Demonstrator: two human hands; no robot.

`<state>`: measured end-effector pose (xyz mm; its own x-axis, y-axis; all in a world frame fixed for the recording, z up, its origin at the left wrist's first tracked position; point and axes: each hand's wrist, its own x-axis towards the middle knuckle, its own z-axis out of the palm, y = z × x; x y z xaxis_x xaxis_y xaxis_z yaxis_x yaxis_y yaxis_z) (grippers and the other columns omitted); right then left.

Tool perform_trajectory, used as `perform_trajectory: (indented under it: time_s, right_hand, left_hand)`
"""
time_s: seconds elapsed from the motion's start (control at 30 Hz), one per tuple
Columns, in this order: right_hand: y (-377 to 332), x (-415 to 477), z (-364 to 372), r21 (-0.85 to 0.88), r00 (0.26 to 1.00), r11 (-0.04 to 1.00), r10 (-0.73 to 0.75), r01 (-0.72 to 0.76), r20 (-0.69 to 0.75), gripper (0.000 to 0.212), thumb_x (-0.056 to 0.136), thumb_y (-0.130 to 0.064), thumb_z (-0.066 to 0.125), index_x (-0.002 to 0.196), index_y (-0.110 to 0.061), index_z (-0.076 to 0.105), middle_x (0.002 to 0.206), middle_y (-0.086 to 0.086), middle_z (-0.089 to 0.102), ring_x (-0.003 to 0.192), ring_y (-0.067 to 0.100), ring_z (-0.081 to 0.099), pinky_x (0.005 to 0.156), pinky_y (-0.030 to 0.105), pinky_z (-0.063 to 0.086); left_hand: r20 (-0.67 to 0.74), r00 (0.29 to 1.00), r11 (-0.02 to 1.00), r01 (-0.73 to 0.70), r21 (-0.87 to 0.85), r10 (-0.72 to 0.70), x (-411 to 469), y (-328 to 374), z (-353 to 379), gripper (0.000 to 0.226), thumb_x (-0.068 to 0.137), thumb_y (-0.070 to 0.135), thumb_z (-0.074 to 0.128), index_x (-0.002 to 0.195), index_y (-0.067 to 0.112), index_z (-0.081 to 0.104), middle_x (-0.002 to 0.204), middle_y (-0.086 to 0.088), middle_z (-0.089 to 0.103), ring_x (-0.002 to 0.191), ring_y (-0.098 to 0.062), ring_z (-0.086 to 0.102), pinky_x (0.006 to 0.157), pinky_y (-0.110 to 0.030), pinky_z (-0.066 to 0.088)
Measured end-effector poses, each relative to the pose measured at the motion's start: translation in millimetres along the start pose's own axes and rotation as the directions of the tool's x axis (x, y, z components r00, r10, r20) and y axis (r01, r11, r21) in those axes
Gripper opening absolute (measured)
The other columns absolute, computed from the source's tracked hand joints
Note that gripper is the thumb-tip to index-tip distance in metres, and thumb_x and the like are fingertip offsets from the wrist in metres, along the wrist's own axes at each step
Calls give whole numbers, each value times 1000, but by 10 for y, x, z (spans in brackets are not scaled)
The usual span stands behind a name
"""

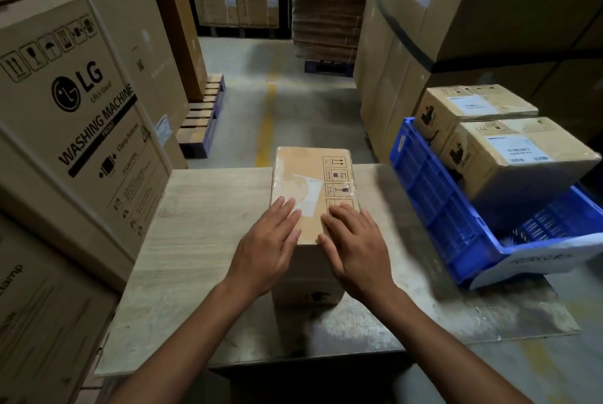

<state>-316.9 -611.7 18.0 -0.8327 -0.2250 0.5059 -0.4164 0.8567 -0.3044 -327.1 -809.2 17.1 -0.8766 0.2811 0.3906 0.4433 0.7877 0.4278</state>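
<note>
A small cardboard box [311,175] stands in the middle of a wooden table [208,214], its top taped and printed with handling symbols. My left hand [266,245] lies flat on the near left part of the box top, fingers straight. Beside it, my right hand [355,247] lies flat on the near right part, fingers straight and spread. Both hands cover the box's near top edge.
A blue plastic crate [434,204] sits tilted at the table's right, holding two labelled cardboard boxes [518,155]. Large washing-machine cartons [75,110] are stacked close on the left. Tall cartons [456,28] rise on the right. A concrete aisle with a yellow line [266,123] runs ahead.
</note>
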Motion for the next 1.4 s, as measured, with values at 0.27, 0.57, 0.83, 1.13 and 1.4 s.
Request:
perform_trajectory:
  time_s: [0.27,0.57,0.83,1.13,1.4]
  right_hand:
    - [-57,297,-143,-154,996,988,37,-25,78,21,90,-38,56,88,-18,61,91,-1,62,85,21,55,74,33,39]
    - [-15,540,-143,-161,948,984,116,-70,296,45,98,-42,47,130,-14,61,142,7,56,137,25,46,112,40,34]
    - [-44,995,-84,-235,921,950,267,-204,284,41,98,-49,42,123,-23,60,127,6,55,116,26,46,89,43,40]
    - [17,1011,53,-242,879,969,149,-39,454,56,102,-54,25,151,-27,33,164,3,24,148,26,23,114,49,23]
    - [66,879,10,-48,892,982,188,-185,411,73,88,-76,31,147,-35,46,164,-1,26,152,21,17,122,47,12]
  left_hand:
    - [2,1000,969,2,248,-2,275,93,-164,20,91,25,59,102,17,74,113,-2,70,108,-21,63,108,-57,35]
    - [211,969,982,97,164,-131,594,164,-31,45,103,31,38,146,21,46,158,0,36,148,-16,27,124,-42,15]
    - [74,949,952,305,31,-307,898,170,-77,38,100,24,42,136,18,53,146,-4,50,137,-22,38,113,-49,31]
    - [161,949,962,259,86,-270,993,-17,-13,43,103,24,41,146,21,44,158,-1,36,147,-19,24,120,-47,25]
    - [171,718,481,604,-635,-675,882,-84,125,49,101,33,49,148,23,37,148,-6,48,127,-27,51,108,-46,43]
